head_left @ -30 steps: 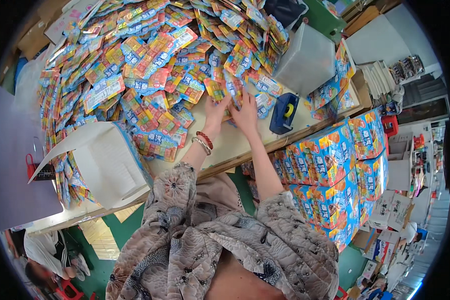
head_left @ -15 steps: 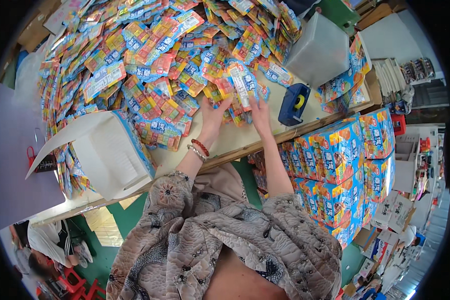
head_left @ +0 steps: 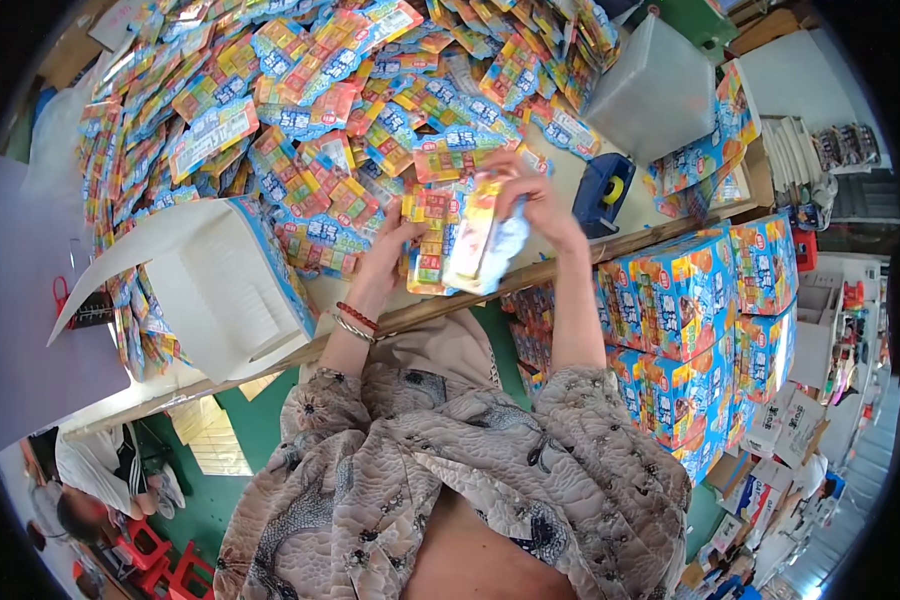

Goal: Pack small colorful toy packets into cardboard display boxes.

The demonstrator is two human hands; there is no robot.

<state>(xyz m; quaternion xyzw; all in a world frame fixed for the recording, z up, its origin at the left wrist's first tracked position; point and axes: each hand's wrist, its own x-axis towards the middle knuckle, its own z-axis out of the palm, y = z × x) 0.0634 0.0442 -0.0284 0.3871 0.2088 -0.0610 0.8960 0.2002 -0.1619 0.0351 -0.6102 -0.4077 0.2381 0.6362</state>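
My left hand (head_left: 392,243), with a red and a silver bracelet at the wrist, is closed on the left edge of an upright colourful blister pack (head_left: 428,240) with small square pieces in it. Raised slightly to its right, my right hand (head_left: 542,200) grips a second blister pack (head_left: 476,232), its pale back turned up and smeared by motion. The two packs sit side by side near the table's front edge and partly overlap. Behind them spreads a large heap of similar packs (head_left: 320,60).
An open box (head_left: 215,300) lies at the left front, its white inside showing. On the right stand a blue tape dispenser (head_left: 602,195) and a translucent plastic bin (head_left: 660,90). Stacked printed boxes (head_left: 670,310) rise beside the wooden table edge (head_left: 530,283). A person (head_left: 95,475) is at lower left.
My right hand has lifted a pack off the heap and brought it toward me, turning it. My left hand has shifted left and nearer and now holds another pack upright.
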